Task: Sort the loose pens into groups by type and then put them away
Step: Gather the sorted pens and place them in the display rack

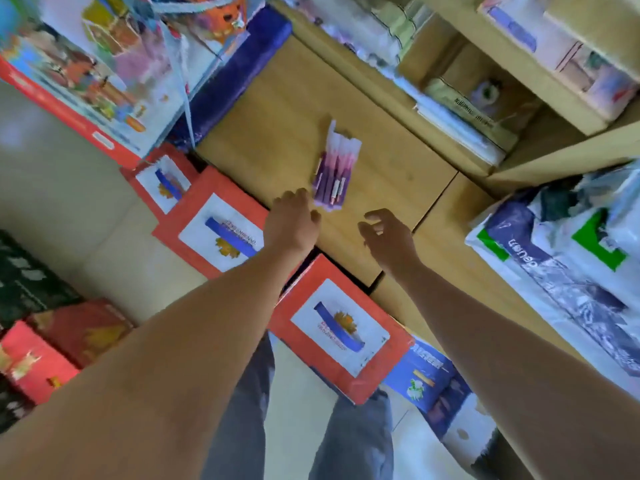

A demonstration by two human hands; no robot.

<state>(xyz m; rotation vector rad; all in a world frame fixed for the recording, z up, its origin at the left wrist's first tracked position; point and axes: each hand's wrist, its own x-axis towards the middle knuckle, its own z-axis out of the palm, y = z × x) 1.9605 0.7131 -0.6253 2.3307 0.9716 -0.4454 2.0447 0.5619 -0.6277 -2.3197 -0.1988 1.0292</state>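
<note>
A small bundle of purple and pink pens (334,169) lies side by side on the wooden tabletop (284,109), tips pointing away from me. My left hand (292,221) hovers just left of and below the bundle's near end, fingers loosely curled and holding nothing. My right hand (389,237) hangs lower right of the bundle, apart from it, fingers relaxed and empty. No other loose pens show on the table.
Red and white boxes (221,226) (337,327) stand along the table's near left edge. A blue wrapped roll (239,67) and colourful boxes (97,64) lie at the left. Shelves with packets (460,109) rise at the back right; a printed plastic bag (561,258) sits at the right.
</note>
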